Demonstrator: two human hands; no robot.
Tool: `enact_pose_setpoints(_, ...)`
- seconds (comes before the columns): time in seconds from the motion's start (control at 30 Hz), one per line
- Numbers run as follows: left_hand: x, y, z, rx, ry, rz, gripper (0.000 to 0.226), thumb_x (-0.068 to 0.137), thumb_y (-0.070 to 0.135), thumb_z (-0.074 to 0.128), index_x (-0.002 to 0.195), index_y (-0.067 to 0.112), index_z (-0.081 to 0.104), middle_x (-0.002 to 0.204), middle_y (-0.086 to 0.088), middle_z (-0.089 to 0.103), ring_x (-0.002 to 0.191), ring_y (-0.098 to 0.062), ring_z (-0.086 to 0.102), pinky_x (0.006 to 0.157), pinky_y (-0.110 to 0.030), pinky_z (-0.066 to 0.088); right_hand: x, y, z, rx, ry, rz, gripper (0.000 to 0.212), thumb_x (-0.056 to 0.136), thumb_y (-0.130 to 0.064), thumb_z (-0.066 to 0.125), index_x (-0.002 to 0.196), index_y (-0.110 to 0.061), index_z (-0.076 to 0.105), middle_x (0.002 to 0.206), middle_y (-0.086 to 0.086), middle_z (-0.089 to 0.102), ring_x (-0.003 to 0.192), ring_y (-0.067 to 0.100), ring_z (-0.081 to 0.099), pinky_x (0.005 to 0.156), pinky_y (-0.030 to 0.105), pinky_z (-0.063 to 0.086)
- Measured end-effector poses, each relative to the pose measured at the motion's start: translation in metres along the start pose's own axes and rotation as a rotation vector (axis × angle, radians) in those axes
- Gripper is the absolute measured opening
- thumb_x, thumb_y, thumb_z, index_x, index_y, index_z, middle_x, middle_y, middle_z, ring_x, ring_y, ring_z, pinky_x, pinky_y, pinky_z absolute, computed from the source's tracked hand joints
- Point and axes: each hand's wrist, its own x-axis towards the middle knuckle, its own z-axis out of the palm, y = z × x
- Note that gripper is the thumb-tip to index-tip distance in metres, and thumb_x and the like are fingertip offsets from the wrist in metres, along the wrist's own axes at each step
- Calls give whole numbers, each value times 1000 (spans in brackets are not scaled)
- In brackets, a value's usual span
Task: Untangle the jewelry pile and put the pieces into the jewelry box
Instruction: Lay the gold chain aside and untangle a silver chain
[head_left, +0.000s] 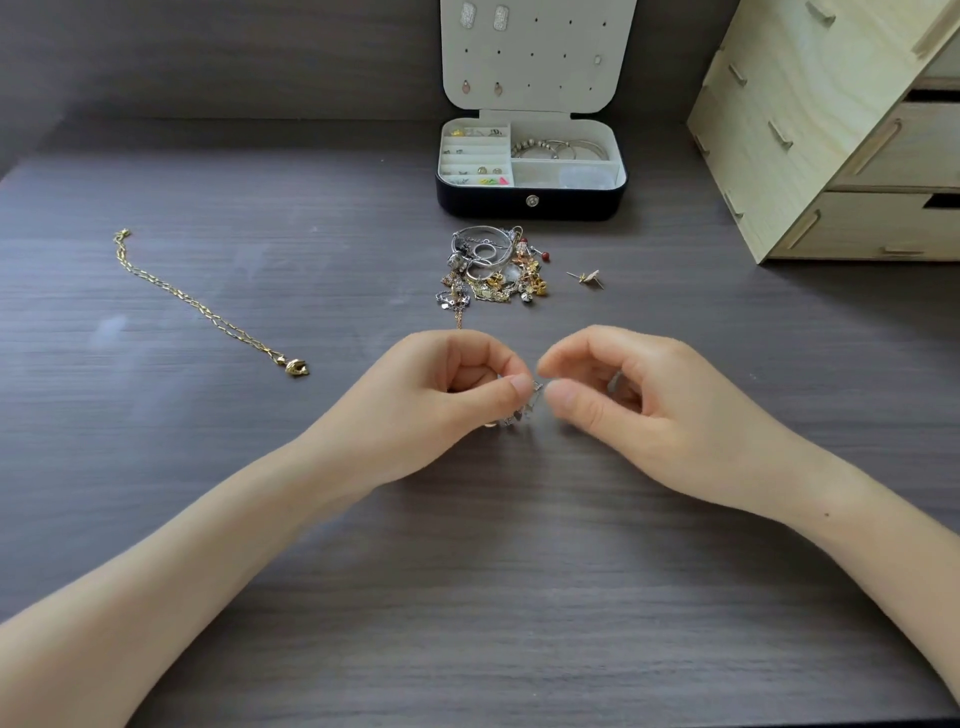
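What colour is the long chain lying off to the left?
Gold, seen in the head view: necklace chain.

Home, likely bedroom or dressing corner. Dark wood-grain desk (208, 545) set against plain grey wall (208, 52). Plywood drawer unit (831, 130) at right edge. Open jewelry box (530, 205) at back, earrings pinned in lid, bangles in tray. Loose jewelry pile (493, 270) and gold necklace (208, 312) on desktop: personal belongings, domestic furniture.

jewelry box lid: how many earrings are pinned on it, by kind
large silver earrings: 2
pink drop earrings: 2
small pale stud: 1
total: 5
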Motion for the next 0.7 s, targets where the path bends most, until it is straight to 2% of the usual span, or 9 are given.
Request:
enact_pose_setpoints(0.07, -1, 2, 0, -37, -12, 1, 12, 86, 24, 64, 80, 14, 66, 73, -1, 62, 69, -9, 52, 67, -19, 42, 0, 0, 6, -75, -12, -30, 23, 82, -48, 57, 98, -32, 63, 80, -14, 60, 64, 13, 51, 57, 17, 36)
enact_pose_setpoints(0.13, -1, 3, -1, -65, -20, -1, 12, 87, 22, 59, 81, 13, 65, 69, 9, 63, 64, -3, 52, 62, -11, 41, 1, -1, 10, -19, 6, -38, 6, 82, -39, 61, 84, -35, 65, 74, -12, 57, 61, 13, 49, 58, 17, 34)
enact_pose_setpoints(0.2, -1, 4, -3, -78, -36, -11, 13, 89, 22, 59, 81, 12, 63, 62, 16, 58, 58, 2, 48, 59, -8, 38, 2, -2, 9, 72, 18, -16, 9, 80, -34, 62, 74, -29, 65, 69, -6, 59, 58, 14, 48, 55, 23, 36)
enact_pose_setpoints(0.23, 0, 4, -4, -75, -46, -16, 15, 89, 25, 62, 81, 12, 63, 61, 17, 55, 57, 2, 45, 58, -8, 36, 3, -3, 7, 112, 7, 1, 12, 80, -33, 62, 72, -25, 66, 68, 1, 60, 58, 20, 49, 55, 29, 38)
enact_pose_setpoints(0.3, 0, 5, -6, -58, -63, -31, 15, 84, 30, 60, 79, 16, 64, 62, 16, 52, 58, -1, 42, 59, -11, 34, 4, -5, 1, 205, -13, 30, 13, 78, -30, 63, 71, -19, 67, 68, 11, 61, 58, 21, 48, 57, 35, 41)
enact_pose_setpoints(0.4, 0, 5, -7, -38, -87, -51, 15, 80, 32, 57, 74, 19, 63, 67, 6, 51, 64, -8, 40, 58, -15, 32, 4, -7, -3, 364, -26, 79, 8, 73, -21, 65, 66, -16, 68, 62, 1, 61, 58, 6, 52, 54, 22, 41)
enact_pose_setpoints(0.43, 0, 5, -7, -34, -98, -57, 15, 80, 32, 58, 74, 19, 63, 68, 3, 51, 66, -9, 41, 59, -15, 33, 4, -7, -3, 422, -29, 98, 7, 71, -18, 65, 66, -14, 67, 62, -2, 61, 57, 5, 52, 54, 20, 43)
enact_pose_setpoints(0.53, -2, 7, -7, -21, -146, -70, 16, 79, 31, 57, 75, 17, 63, 71, -1, 50, 66, -9, 40, 58, -12, 34, 6, -5, -3, 632, -38, 187, 8, 68, -10, 59, 67, -5, 65, 68, 5, 65, 62, 13, 57, 58, 24, 50)
enact_pose_setpoints(0.7, -3, 11, -9, 25, -184, -69, 20, 83, 34, 53, 73, 18, 61, 68, -1, 40, 63, -9, 33, 57, -16, 30, 8, -5, -2, 874, -115, 268, 8, 72, -9, 47, 70, -4, 53, 72, 16, 66, 64, 24, 61, 59, 31, 53)
